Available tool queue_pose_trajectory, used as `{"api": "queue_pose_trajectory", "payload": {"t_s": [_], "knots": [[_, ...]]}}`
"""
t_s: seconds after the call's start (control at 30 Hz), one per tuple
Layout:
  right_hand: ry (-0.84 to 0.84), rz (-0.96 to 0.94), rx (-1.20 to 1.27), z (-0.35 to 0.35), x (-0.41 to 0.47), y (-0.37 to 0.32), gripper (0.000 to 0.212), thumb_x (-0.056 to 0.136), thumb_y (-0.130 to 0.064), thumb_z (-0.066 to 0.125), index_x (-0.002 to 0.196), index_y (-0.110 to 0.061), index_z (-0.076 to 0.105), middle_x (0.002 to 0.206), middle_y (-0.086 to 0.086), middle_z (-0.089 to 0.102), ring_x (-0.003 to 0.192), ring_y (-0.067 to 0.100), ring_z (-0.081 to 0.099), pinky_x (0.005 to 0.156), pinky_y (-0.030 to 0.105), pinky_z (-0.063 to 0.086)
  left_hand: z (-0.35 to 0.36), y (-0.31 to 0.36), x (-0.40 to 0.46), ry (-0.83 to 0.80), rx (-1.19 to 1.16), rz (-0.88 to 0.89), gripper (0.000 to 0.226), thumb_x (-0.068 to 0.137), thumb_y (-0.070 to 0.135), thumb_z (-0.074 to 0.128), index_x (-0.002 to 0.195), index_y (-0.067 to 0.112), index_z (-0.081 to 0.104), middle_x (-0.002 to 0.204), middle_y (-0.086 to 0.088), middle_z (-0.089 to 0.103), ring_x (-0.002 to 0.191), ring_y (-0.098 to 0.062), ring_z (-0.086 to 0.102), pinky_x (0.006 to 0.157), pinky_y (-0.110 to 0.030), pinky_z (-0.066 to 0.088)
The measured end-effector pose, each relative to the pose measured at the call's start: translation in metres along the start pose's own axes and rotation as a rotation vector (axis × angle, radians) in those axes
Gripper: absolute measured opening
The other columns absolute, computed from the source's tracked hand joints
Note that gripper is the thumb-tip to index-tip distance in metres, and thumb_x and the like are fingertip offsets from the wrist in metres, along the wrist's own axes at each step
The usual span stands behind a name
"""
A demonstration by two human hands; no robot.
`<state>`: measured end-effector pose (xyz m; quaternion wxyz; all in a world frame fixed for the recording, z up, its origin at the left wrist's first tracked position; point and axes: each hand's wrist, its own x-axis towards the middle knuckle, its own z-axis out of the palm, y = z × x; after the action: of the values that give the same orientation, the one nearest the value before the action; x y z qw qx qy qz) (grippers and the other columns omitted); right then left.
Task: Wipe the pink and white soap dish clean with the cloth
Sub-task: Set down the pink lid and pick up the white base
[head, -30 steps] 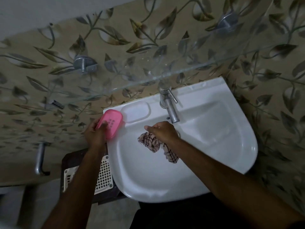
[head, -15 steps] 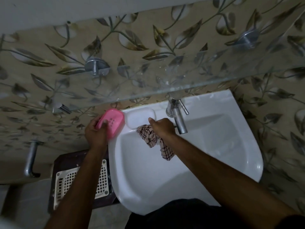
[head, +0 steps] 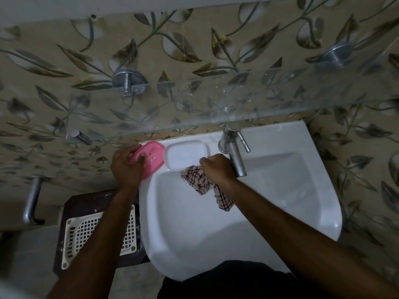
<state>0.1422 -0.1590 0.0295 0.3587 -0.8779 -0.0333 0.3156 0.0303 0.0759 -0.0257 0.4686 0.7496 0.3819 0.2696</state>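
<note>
The soap dish is in two parts. My left hand point(head: 127, 165) grips the pink part point(head: 152, 157), tilted, at the sink's back left corner. The white part point(head: 185, 153) lies flat on the sink ledge just right of it. My right hand point(head: 216, 168) holds a checked cloth point(head: 204, 184) bunched under the palm, with its tail hanging into the basin. The fingertips of that hand touch the white part's front right edge.
The white sink point(head: 248, 212) fills the middle, with a steel tap point(head: 234, 152) right beside my right hand. A glass shelf point(head: 216, 100) on steel brackets juts out above the ledge. A white mesh basket point(head: 92, 238) sits on a dark stand at lower left.
My right hand has moved the cloth up from the basin to the white part's edge. The left hand has kept hold of the pink part; the camera has shifted closer.
</note>
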Motion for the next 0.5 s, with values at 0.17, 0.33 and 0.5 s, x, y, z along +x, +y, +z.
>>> {"api": "queue_pose_trajectory", "payload": {"t_s": [0.17, 0.33, 0.5], "knots": [[-0.025, -0.014, -0.049, -0.003, -0.014, 0.006, 0.033, 0.093, -0.033, 0.052, 0.072, -0.011, 0.062, 0.076, 0.005, 0.066, 0.079, 0.026, 0.066, 0.060, 0.028, 0.042, 0.012, 0.000, 0.005, -0.070, 0.160, 0.036, 0.039, 0.074, 0.025, 0.083, 0.110, 0.016, 0.072, 0.099, 0.007, 0.072, 0.096, -0.008, 0.064, 0.088, -0.024, 0.053], [-0.066, -0.022, -0.138, -0.004, -0.031, 0.019, 0.031, 0.096, -0.028, 0.051, 0.078, -0.006, 0.064, 0.088, 0.013, 0.070, 0.091, 0.031, 0.067, 0.070, 0.030, 0.045, 0.031, 0.015, -0.003, -0.092, 0.288, 0.133, 0.037, 0.074, 0.035, 0.074, 0.106, 0.017, 0.079, 0.104, -0.011, 0.075, 0.097, -0.030, 0.069, 0.093, -0.039, 0.055], [-0.018, 0.018, -0.103, -0.007, -0.054, 0.033, 0.042, 0.090, -0.029, 0.056, 0.053, -0.014, 0.045, 0.053, -0.004, 0.049, 0.055, 0.015, 0.049, 0.055, 0.028, 0.035, 0.042, 0.022, -0.009, -0.172, 0.324, 0.145, 0.039, 0.080, 0.039, 0.076, 0.114, 0.021, 0.075, 0.118, -0.008, 0.070, 0.109, -0.028, 0.064, 0.098, -0.037, 0.050]]}}
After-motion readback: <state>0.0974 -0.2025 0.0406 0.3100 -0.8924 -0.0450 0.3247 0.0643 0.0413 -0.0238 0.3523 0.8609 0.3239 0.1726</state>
